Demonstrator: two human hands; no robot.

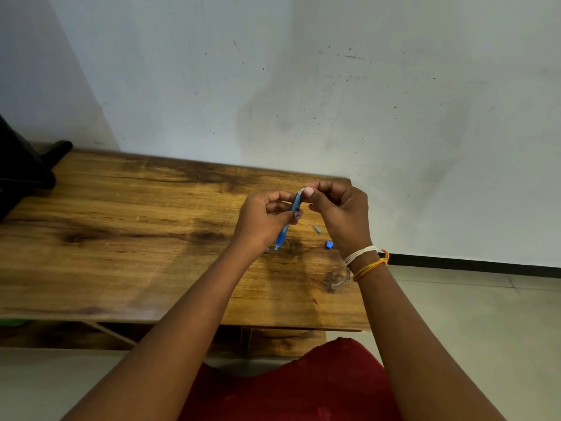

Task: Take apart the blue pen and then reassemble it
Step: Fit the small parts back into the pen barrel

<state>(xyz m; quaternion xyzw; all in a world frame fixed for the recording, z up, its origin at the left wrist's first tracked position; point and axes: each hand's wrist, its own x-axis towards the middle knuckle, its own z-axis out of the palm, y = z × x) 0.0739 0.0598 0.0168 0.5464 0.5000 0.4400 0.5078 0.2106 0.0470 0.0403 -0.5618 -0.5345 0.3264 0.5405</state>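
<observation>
Both hands meet above the right part of a wooden bench [127, 226], which stands against a pale, speckled wall [334, 86]. The left hand [261, 221] has its grip clenched around the middle of the blue pen [296, 203], thumb and fingers wrapped about the barrel. The pen is raised off the bench and steeply tilted, its tip pointing down and toward the person, its upper end pointing up and away. The lower section of the pen, a brighter translucent blue, shows below the left hand, and its tip hangs just over the wood. The right hand [340, 214] pinches at the pen's upper end, thumb and forefinger closed on a small pale part there; whether that part is still seated in the barrel or already free cannot be told. On the bench, near the right hand and apart from the pen, lie two loose bits: a small grey piece [317, 229] and, nearer the person, a small blue piece [329, 245]. Around the right wrist sit white and orange thread bands [365, 259]. A dark object [21, 174] stands at the far left end of the bench. Red cloth [303, 387] fills the lower middle of the view, below the bench's front edge, and a pale floor [470, 314] lies to the right.
</observation>
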